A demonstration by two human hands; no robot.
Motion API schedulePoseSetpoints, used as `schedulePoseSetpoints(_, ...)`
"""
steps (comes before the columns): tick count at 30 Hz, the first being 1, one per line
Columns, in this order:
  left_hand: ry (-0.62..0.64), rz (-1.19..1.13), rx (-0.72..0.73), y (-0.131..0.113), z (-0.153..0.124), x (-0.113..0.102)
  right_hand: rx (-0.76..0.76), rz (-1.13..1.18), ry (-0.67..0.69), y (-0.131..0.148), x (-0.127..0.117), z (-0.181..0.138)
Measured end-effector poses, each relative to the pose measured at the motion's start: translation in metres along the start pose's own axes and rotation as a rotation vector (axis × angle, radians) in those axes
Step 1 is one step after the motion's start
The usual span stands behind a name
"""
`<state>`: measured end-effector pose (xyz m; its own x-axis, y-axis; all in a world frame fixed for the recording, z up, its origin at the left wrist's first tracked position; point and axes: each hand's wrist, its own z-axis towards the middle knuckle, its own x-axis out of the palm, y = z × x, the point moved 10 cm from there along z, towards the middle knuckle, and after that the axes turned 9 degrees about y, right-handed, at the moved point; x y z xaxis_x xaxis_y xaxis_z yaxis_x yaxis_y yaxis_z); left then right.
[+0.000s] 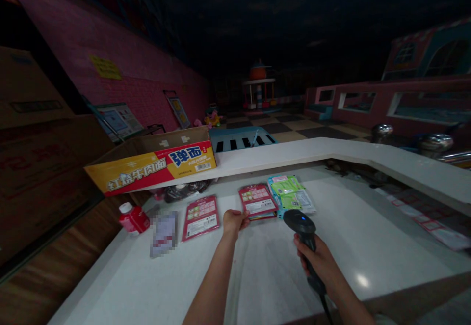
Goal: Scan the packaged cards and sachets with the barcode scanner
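Note:
My right hand (320, 256) is wrapped round the handle of a black barcode scanner (300, 222); a blue light shows on its head, and its cord runs down. The fingers of my left hand (234, 221) pinch the near left corner of a red flat packet (257, 200) with a white label. Beneath that packet, the edge of another packet shows. To the left lies a similar red packet (200, 217), apart from my hand. Several green and blue packets (289, 192) lie overlapping just beyond the scanner head.
A red bottle (133, 218) with a white cap and a blurred-out flat item (164, 234) lie at the left of the white counter (176, 285). A raised white ledge (279, 154) runs behind, bearing a yellow-red noodle carton (162, 163). Printed sheets (427, 214) lie at right.

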<state>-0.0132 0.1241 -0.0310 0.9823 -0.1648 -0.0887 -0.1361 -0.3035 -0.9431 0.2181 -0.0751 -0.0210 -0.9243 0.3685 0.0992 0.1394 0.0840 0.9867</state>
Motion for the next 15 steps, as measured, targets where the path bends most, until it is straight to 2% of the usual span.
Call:
schedulePoseSetpoints(3, 0.039, 0.093, 0.005, -0.003, 0.003, -0.002, 0.005, -0.002, 0.030, -0.004, 0.004, 0.005)
schedulePoseSetpoints(6, -0.047, 0.319, 0.079, -0.015, 0.005, -0.014, -0.024, 0.005, 0.044, -0.002, 0.008, 0.009)
schedulePoseSetpoints(8, -0.095, 0.365, 0.116, -0.021, 0.005, -0.020, -0.057, 0.006, 0.051, 0.002, 0.012, 0.012)
schedulePoseSetpoints(12, -0.077, 0.191, 0.108, -0.016, 0.008, -0.018, -0.094, -0.018, 0.055, 0.011, 0.018, 0.015)
schedulePoseSetpoints(15, -0.053, 0.076, 0.109, -0.015, 0.007, -0.013, -0.138, -0.091, 0.000, 0.024, 0.015, 0.014)
